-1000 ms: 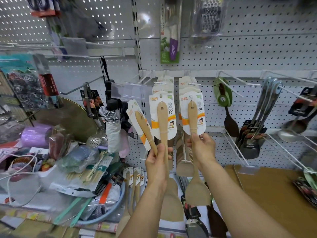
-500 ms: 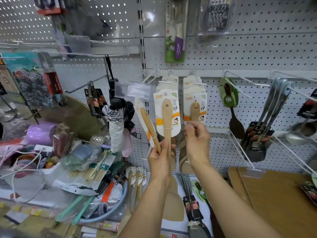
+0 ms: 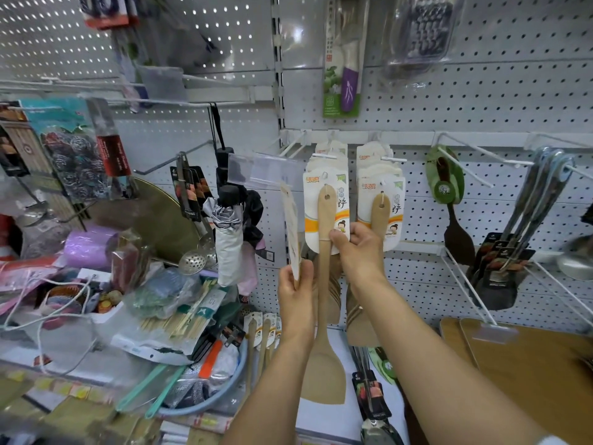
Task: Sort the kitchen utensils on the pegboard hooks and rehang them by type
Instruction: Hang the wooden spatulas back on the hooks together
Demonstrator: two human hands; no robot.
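So the right hand (image 3: 359,248) has its grip pinched on the handle of a wooden spatula (image 3: 324,284), thumb pressed right at the bottom edge of its white and orange card (image 3: 325,213). That spatula hangs straight down in front of the pegboard (image 3: 481,101), its flat blade low between the two forearms. The left hand (image 3: 293,287) is just beside it, fingers curled round the bottom of a second carded utensil (image 3: 291,226) that's turned edge-on to the camera, so I can't tell what's on it.

Right behind the right hand there's another carded spatula (image 3: 381,213) hanging on a white hook (image 3: 390,159) with more of the same stacked behind it. A second stack hangs on the hook to its left, behind the held spatula.

Further right on the board: a dark spatula with a green card (image 3: 447,203), then a bunch of metal turners (image 3: 519,239) on the next hook. Up top hangs a purple-handled knife (image 3: 345,59) in its packaging. Off to the left a folded grey umbrella (image 3: 227,239) dangles, next to a slotted metal skimmer (image 3: 192,261) and a heap of mixed packets on the shelf. Wooden cutting boards (image 3: 526,358) lie at lower right.
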